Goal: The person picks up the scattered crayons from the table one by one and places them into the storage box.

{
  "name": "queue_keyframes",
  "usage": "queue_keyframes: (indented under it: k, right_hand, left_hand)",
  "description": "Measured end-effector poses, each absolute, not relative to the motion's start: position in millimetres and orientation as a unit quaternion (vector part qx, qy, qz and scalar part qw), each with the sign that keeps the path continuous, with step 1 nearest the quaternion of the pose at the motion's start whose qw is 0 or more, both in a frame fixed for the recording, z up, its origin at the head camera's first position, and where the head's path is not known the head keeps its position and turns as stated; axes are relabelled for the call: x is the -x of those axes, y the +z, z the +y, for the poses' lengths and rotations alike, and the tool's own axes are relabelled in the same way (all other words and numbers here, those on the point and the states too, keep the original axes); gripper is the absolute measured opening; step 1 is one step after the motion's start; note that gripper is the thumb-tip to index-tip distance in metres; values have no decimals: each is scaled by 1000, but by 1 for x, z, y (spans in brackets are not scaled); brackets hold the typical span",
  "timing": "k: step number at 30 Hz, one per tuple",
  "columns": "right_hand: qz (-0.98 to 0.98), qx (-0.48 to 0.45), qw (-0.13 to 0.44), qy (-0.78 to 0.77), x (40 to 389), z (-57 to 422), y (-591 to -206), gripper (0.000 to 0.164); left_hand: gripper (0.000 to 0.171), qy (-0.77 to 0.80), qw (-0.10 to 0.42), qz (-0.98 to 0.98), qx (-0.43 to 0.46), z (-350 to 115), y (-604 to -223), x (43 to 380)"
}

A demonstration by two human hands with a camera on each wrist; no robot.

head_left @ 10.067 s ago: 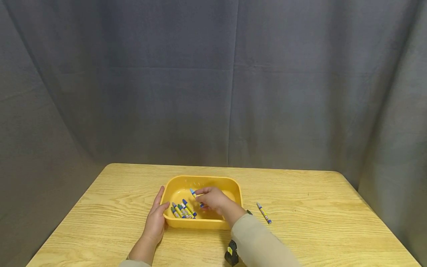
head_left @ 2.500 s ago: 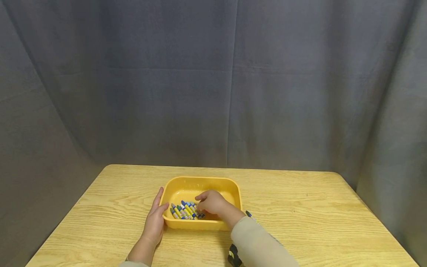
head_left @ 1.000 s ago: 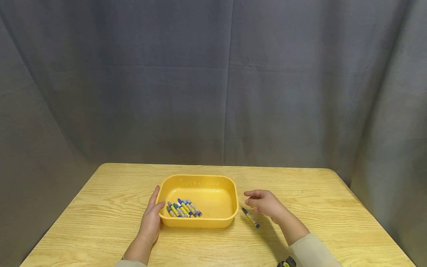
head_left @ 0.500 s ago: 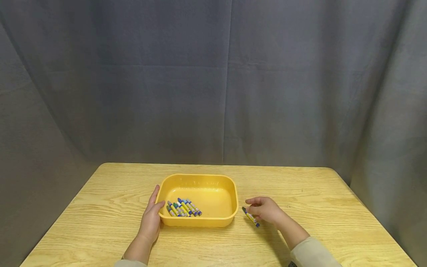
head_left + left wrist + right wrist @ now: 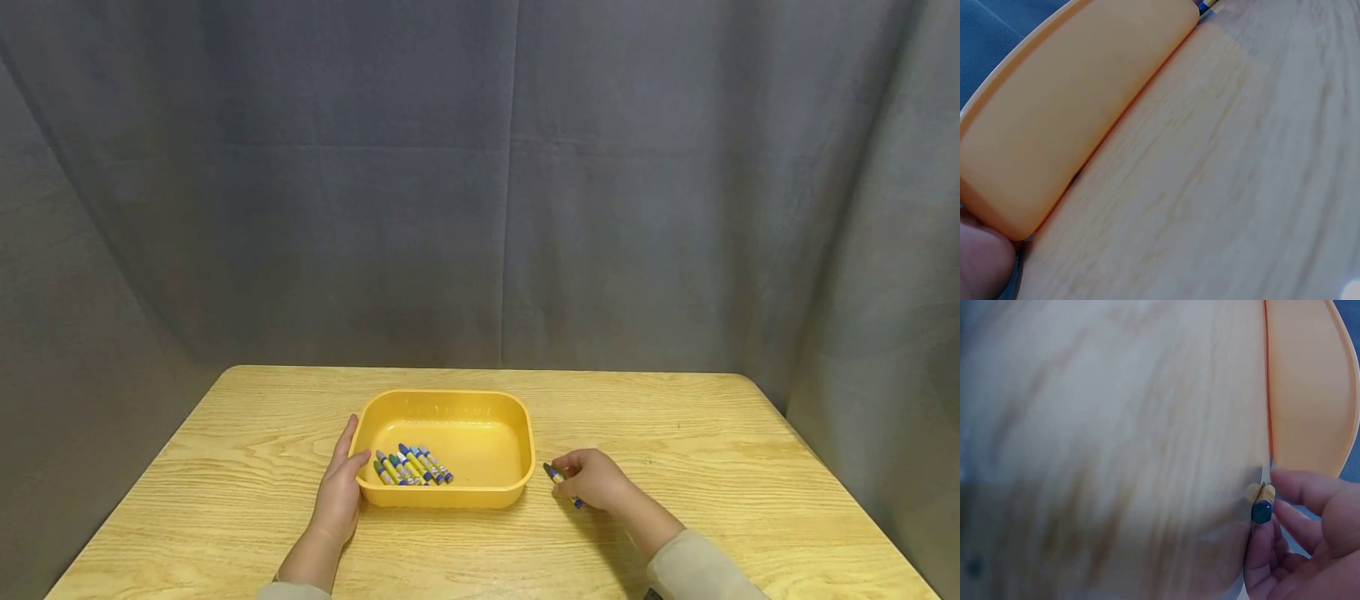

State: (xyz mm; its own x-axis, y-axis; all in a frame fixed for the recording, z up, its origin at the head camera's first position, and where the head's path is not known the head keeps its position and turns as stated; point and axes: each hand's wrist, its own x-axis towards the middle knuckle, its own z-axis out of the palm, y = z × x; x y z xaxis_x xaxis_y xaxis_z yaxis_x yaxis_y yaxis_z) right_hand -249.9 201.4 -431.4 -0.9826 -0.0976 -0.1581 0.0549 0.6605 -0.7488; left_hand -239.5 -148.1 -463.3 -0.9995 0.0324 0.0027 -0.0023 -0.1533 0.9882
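A yellow plastic tray (image 5: 442, 497) stands on the table, and my left hand (image 5: 337, 500) grips its left side with the thumb over the rim. Several crayons (image 5: 412, 467) in yellow and blue wrappers lie side by side in the tray's left half. To the right of the tray, my right hand (image 5: 596, 481) pinches a dark-tipped crayon (image 5: 554, 475) low at the tabletop. In the right wrist view, fingertips sit on both sides of this crayon (image 5: 1262, 511), whose blue end faces the camera. The left wrist view has the tray's outer wall (image 5: 1072, 106) and part of a fingertip.
The wooden table (image 5: 720, 467) extends around the tray on all sides. A grey curtain (image 5: 637, 183) hangs behind it and along both sides.
My right hand earlier placed a light-blue crayon in the tray and left it there. It then moved right, lowered onto the dark-tipped crayon and took hold. My left hand stays on the tray.
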Motion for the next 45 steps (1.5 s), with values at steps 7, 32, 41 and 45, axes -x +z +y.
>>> queue_keyframes:
  k: [7, 32, 41, 45]
  right_hand:
    - [921, 28, 78, -380, 249, 199, -433, 36]
    - [817, 43, 125, -562, 276, 190, -385, 44]
    - [796, 59, 144, -584, 288, 146, -378, 43]
    - [793, 57, 148, -588, 294, 127, -380, 40]
  left_hand:
    - [65, 759, 9, 651, -2, -148, -464, 239]
    - [65, 761, 6, 648, -15, -147, -463, 240]
    - [65, 762, 0, 647, -15, -147, -464, 242]
    - [65, 761, -1, 649, -4, -147, -465, 243]
